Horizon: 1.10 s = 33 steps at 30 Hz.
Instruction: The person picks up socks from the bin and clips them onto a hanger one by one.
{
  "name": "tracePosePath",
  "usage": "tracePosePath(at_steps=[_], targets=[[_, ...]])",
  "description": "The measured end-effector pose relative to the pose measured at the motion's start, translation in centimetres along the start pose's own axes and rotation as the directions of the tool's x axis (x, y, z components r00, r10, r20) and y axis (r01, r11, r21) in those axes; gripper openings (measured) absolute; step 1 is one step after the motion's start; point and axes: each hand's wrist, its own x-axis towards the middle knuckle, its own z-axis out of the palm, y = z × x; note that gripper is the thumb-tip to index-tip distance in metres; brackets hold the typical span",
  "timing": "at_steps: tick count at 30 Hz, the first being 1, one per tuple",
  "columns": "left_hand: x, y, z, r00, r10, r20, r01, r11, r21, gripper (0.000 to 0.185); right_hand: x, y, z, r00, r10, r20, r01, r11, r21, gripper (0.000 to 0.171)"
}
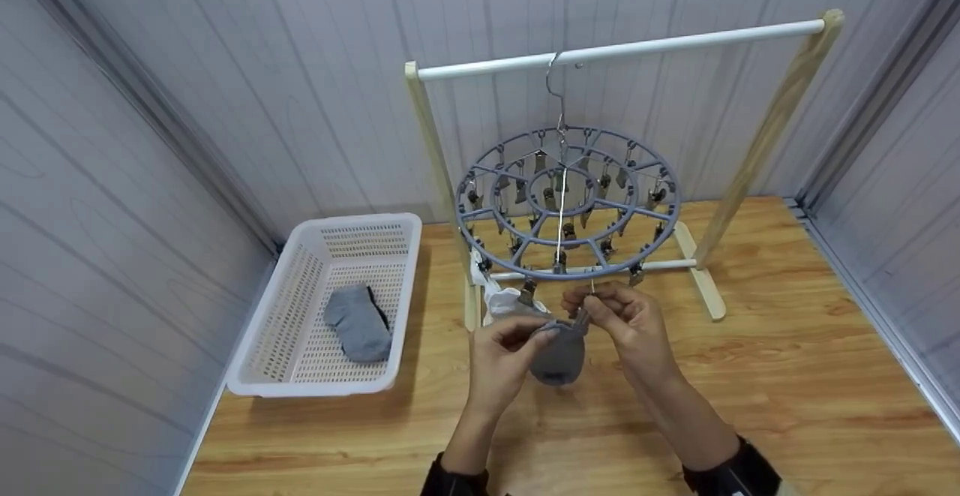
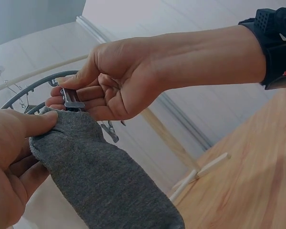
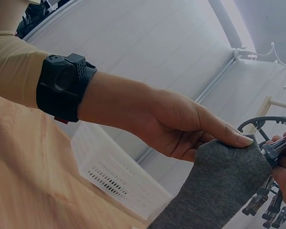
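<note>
Sock point(image 1: 559, 357), grey, pinched by left hand point(image 1: 504, 357) fingers; right hand point(image 1: 626, 323) fingers pinching hanger clip point(image 2: 72, 99).

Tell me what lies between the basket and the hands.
Only bare wooden table lies between the white basket and the left hand; the head view shows it. Both hands hold a grey sock.

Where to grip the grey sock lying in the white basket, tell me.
Pinch the grey fabric sock at its upper end, coming straight down from above: it lies flat on the floor of the white perforated plastic basket, whose walls block any sideways approach.
</note>
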Motion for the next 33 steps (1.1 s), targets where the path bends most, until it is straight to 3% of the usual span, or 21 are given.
tracePosePath(at_steps=[10, 25, 33], targets=[[-0.11, 0.27, 0.17, 1.0, -0.008, -0.007, 0.008, 1.0, 0.012, 0.01, -0.11, 0.2, 0.21, 1.0, -0.012, 0.024, 0.012, 1.0, 0.006, 0.019], [-0.01, 0.31, -0.03, 1.0, 0.01, 0.007, -0.01, 0.999, -0.049, 0.011, -0.03, 0.59, 0.28, 0.993, -0.085, 0.088, 0.085, 0.996, 0.001, 0.014], [0.01, 0.35, 0.1, 0.999, 0.033, -0.025, -0.035, 0.997, -0.075, 0.011, -0.1, 0.89, 0.67, 0.988, -0.109, 0.11, 0.11, 0.994, -0.002, 0.015]])
